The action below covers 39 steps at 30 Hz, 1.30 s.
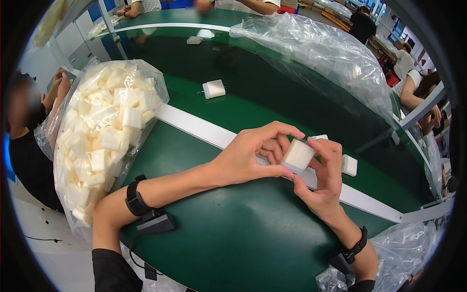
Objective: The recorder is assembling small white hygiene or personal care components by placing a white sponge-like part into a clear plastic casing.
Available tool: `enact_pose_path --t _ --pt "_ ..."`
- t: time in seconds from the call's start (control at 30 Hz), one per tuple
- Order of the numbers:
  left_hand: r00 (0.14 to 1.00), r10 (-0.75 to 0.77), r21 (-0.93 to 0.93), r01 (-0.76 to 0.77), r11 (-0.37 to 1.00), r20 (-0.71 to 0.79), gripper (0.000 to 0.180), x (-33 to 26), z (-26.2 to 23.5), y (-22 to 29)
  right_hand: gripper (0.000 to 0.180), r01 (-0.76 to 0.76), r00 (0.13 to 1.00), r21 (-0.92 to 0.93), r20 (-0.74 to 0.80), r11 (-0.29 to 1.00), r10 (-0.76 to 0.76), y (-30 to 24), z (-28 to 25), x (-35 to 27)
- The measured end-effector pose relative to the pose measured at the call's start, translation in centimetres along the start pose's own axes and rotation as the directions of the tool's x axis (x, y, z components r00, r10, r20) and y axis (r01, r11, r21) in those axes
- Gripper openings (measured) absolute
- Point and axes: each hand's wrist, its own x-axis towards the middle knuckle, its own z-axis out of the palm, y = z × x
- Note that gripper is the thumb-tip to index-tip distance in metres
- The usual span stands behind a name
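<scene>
In front of me, my left hand and my right hand are both closed on one small cream-white plastic housing with a paler rim on its lower end. The left thumb presses that end from below, and its index finger reaches over the top. My right fingers and thumb grip the other side. Curled left fingers partly cover another pale piece, too hidden to name. Just beyond my right hand a white block lies on the green belt; a second white piece shows partly behind the fingers.
A large clear bag of cream-white housings stands at the left by my forearm. A similar housing with thin metal pins lies on the belt, a pale piece farther off. Plastic film covers the far side. Other people work around.
</scene>
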Motion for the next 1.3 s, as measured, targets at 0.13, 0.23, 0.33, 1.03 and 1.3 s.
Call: enact_pose_path --t 0.13,0.23,0.33,1.03,1.3 --pt "0.998 -0.052 0.062 0.050 0.997 0.019 0.072 0.5 -0.2 0.3 0.072 0.014 1.000 0.006 0.000 1.000 -0.014 0.4 -0.3 0.2" --pt "0.976 -0.010 0.232 0.062 0.971 -0.217 0.076 0.9 -0.4 0.2 0.081 -0.191 0.978 0.099 -0.064 0.977 0.198 -0.4 0.7 1.4" --pt "0.920 0.151 0.518 0.064 0.853 -0.361 0.077 0.4 -2.1 -1.1 0.070 -0.148 0.981 -0.191 -0.153 0.970 0.119 0.0 1.5 1.4" --pt "0.961 0.249 0.927 0.019 0.375 -0.121 0.033 1.8 -7.7 -2.2 0.013 0.035 0.928 -0.901 0.190 0.433 0.321 -20.4 -7.2 -15.7" --pt "0.972 0.203 0.902 0.021 0.431 -0.119 0.030 0.9 -7.4 -3.6 0.013 -0.704 0.592 -0.710 -0.576 0.013 0.564 -23.7 -12.7 -28.5"
